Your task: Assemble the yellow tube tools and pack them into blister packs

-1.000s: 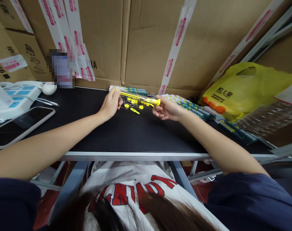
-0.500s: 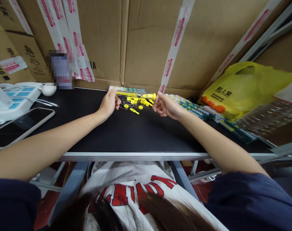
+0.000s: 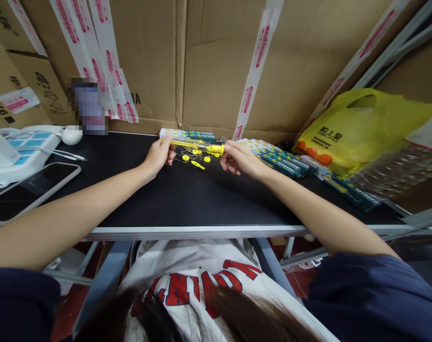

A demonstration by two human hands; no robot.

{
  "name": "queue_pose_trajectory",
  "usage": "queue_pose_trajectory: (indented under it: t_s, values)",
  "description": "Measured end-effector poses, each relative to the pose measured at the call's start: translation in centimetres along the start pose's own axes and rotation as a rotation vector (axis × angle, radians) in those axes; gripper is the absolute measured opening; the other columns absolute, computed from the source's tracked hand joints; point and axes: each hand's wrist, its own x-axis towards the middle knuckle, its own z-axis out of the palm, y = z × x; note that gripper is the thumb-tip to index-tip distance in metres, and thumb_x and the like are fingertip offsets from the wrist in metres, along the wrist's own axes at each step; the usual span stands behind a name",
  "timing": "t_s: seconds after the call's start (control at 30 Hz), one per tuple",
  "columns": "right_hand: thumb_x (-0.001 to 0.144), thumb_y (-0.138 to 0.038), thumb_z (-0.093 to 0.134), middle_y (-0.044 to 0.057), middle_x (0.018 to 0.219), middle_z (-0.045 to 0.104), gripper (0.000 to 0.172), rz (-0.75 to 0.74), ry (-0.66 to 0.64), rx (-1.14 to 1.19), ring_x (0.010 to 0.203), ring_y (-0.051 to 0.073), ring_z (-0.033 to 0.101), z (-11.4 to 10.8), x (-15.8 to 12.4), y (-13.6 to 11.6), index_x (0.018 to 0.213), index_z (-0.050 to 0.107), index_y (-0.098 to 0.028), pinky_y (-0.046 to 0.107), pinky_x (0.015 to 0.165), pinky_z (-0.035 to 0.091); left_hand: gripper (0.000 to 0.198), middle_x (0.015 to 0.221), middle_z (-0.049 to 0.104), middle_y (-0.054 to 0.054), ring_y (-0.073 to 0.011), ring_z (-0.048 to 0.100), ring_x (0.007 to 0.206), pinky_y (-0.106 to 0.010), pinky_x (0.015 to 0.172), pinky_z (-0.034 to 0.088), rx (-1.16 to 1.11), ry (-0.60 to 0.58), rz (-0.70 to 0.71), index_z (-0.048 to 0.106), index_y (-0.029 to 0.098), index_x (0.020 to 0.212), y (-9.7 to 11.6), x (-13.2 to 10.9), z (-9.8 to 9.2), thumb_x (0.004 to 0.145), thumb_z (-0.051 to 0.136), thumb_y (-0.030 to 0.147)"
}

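A slim clear tube [image 3: 201, 146] with a yellow strip inside and a yellow end piece lies level between my two hands, above the far part of the black tabletop [image 3: 197, 199]. My left hand [image 3: 160, 154] is closed on its left end. At the other end, the fingers of my right hand [image 3: 240, 159] pinch the yellow end piece. Beneath the tube are several small yellow parts [image 3: 198, 165], some with thin loops of cord; the tube and my fingers partly hide them. A printed carton [image 3: 201, 135] lies just behind.
Several slim printed boxes [image 3: 278, 157] lie right of my right hand. A yellow plastic bag [image 3: 365, 126] and clear plastic packaging stand further right. On the left are a phone [image 3: 33, 190], a power strip [image 3: 33, 161] and white cables. Taped cardboard [image 3: 216, 66] rises behind.
My right hand has shifted slightly left and down with the tube's end piece, so the tube tilts down more to the right and covers more of the yellow parts. My left hand stays nearly still.
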Motion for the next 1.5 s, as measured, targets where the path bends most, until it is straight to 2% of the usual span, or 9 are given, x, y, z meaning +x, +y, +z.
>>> queue_pose_trajectory:
  t_s: [0.33,0.5,0.7,0.83,0.9,1.0,1.07,1.23,1.5]
  values:
    - [0.094,-0.07,0.034,-0.001,0.057,0.057,0.053,-0.05,0.074,-0.001,0.042,0.007,0.043,-0.3,-0.2,-0.6,0.077,0.047,-0.021,0.019,0.036,0.03,0.042,0.044,0.04,0.006,-0.0058,0.038,0.035,-0.015,0.039,0.037,-0.08,0.031,-0.102,0.042,0.021,0.067,0.4,0.0,0.2,0.101,0.035,0.044]
    - [0.091,-0.067,0.049,-0.001,0.058,0.057,0.048,-0.118,0.064,-0.075,0.043,0.007,0.044,-0.4,-0.3,-0.6,0.075,0.046,-0.021,0.019,0.037,0.03,0.042,0.045,0.04,0.006,-0.0059,0.038,0.035,-0.015,0.039,0.038,-0.076,0.001,-0.064,0.042,0.021,0.068,0.0,0.2,0.0,0.098,0.039,0.05]
    - [0.094,-0.07,0.032,0.0,0.059,0.056,0.054,-0.086,0.139,-0.098,0.044,0.01,0.044,-1.2,0.1,-0.1,0.078,0.049,-0.022,0.023,0.041,0.031,0.043,0.044,0.039,0.006,-0.0065,0.037,0.035,-0.016,0.039,0.037,-0.101,0.014,-0.085,0.041,0.021,0.066,0.2,0.1,0.1,0.099,0.037,0.049]
    - [0.092,-0.047,0.054,0.002,0.069,0.059,0.028,-0.192,0.286,-0.514,0.06,0.014,0.051,-2.5,1.0,1.9,0.082,0.055,-0.021,0.029,0.059,0.042,0.044,0.044,0.04,0.005,-0.0066,0.037,0.036,-0.016,0.039,0.037,-0.117,0.04,-0.111,0.042,0.021,0.066,0.5,-0.1,0.3,0.1,0.035,0.047]
    - [0.089,-0.034,0.057,0.006,0.082,0.061,0.014,-0.21,0.265,-0.804,0.072,0.019,0.055,-2.9,1.6,3.2,0.09,0.06,-0.02,0.034,0.071,0.045,0.044,0.044,0.04,0.005,-0.0065,0.037,0.035,-0.016,0.039,0.037,-0.111,0.048,-0.112,0.042,0.021,0.066,0.5,-0.2,0.3,0.101,0.034,0.046]
    - [0.091,-0.029,0.055,0.014,0.103,0.061,0.017,-0.208,0.221,-1.082,0.096,0.028,0.058,-2.6,2.6,4.9,0.1,0.064,-0.017,0.041,0.084,0.047,0.042,0.044,0.041,0.005,-0.0063,0.038,0.035,-0.016,0.039,0.037,-0.097,0.046,-0.098,0.042,0.021,0.067,0.4,-0.3,0.3,0.101,0.035,0.046]
    - [0.093,-0.031,0.053,0.018,0.111,0.06,0.023,-0.184,0.211,-1.193,0.102,0.032,0.057,-2.2,3.2,5.6,0.104,0.065,-0.015,0.043,0.086,0.047,0.042,0.044,0.041,0.005,-0.0062,0.038,0.035,-0.016,0.039,0.037,-0.093,0.044,-0.097,0.042,0.021,0.067,0.4,-0.3,0.3,0.101,0.035,0.046]
    - [0.095,-0.028,0.05,0.018,0.112,0.06,0.024,-0.182,0.18,-1.288,0.105,0.031,0.057,-1.7,3.9,6.3,0.105,0.066,-0.013,0.042,0.088,0.048,0.043,0.043,0.04,0.005,-0.0062,0.037,0.034,-0.015,0.038,0.037,-0.086,0.056,-0.115,0.042,0.021,0.065,0.4,-0.1,0.3,0.1,0.036,0.046]
    - [0.09,-0.025,0.06,0.015,0.107,0.062,0.015,-0.16,0.254,-1.205,0.101,0.029,0.059,-1.9,3.9,6.8,0.1,0.062,-0.014,0.04,0.086,0.048,0.042,0.042,0.04,0.005,-0.0074,0.038,0.033,-0.017,0.037,0.037,-0.088,0.057,-0.094,0.042,0.022,0.068,0.1,0.2,0.2,0.095,0.043,0.053]
